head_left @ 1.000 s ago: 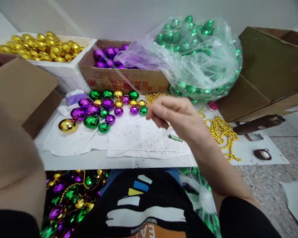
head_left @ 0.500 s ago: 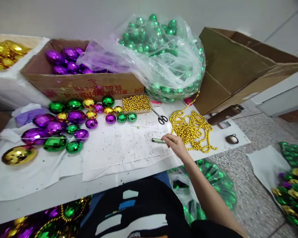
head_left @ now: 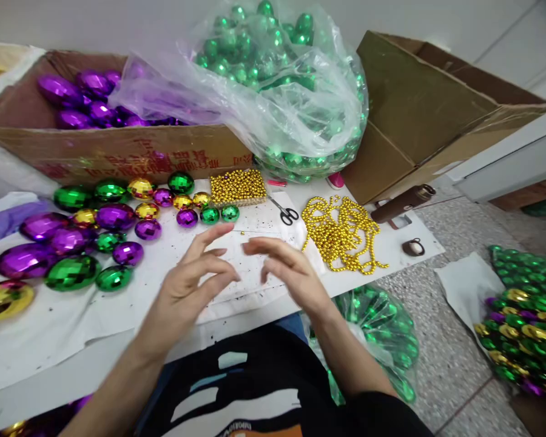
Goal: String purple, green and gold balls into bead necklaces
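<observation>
left hand [head_left: 182, 291] left of frame centre, fingers spread and loosely bent, nothing visibly held, right hand [head_left: 295, 273] right of centre, half open, grip on anything cannot be told, gold bead [head_left: 242, 233] mid-frame near fingertips, bead strands [head_left: 341, 237] right

1 bottle [head_left: 403, 204] (dark brown) near right-hand cardboard box [head_left: 425, 115]; small round object [head_left: 413, 247] nearby.

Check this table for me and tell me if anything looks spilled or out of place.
A few small things: one loose gold bead sits on the white cloth, apart from the bead box, as if dropped. The cloth itself looks soiled, speckled dark. The gold strands lie in a tangled heap.
</observation>
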{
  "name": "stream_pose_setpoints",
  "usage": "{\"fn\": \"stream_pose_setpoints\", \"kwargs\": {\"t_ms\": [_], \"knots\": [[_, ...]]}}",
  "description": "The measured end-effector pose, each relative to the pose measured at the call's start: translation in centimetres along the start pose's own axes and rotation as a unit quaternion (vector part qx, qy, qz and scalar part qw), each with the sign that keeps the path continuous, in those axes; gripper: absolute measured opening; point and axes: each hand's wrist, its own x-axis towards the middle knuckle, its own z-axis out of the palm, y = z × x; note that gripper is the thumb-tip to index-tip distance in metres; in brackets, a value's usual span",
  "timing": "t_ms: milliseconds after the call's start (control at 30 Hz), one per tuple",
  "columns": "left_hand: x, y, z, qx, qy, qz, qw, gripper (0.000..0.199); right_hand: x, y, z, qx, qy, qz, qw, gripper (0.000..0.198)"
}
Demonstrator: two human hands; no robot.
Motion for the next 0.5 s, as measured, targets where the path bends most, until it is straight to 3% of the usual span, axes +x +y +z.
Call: {"fn": "stream_pose_setpoints", "kwargs": {"t_ms": [67, 133, 233, 300, 400, 500], "knots": [[0.6, -1.1, 3.1, -0.045, 0.065, -0.009, 0.997, 0.010, 0.1, -0.7, 2.8, 0.178, -0.041, 0.015, 0.983, 0.040], [0.8, -2.1, 4.9, -0.121, 0.097, -0.040, 0.987, 0.015, 0.5, -0.4, 4.3, 0.249, -0.016, 0.044, 0.967, 0.038], [1.2, -3.6, 5.0, -0.205, 0.070, -0.109, 0.970, 0.017, 0.9, 1.2, 4.0, 0.235, 0.042, 0.094, 0.966, 0.026], [1.9, -4.7, 4.2, -0.204, 0.024, -0.149, 0.967, 0.018, 0.8, 2.4, 3.0, 0.185, 0.071, 0.099, 0.975, 0.025], [4.2, -6.7, 3.4, -0.097, -0.039, -0.184, 0.977, 0.025, -0.3, 3.1, 1.2, 0.100, 0.114, 0.070, 0.986, 0.025], [7.9, -9.1, 4.7, 0.153, -0.053, -0.128, 0.978, 0.021, -1.9, 1.2, -0.3, 0.013, 0.107, -0.001, 0.994, 0.013]]}}
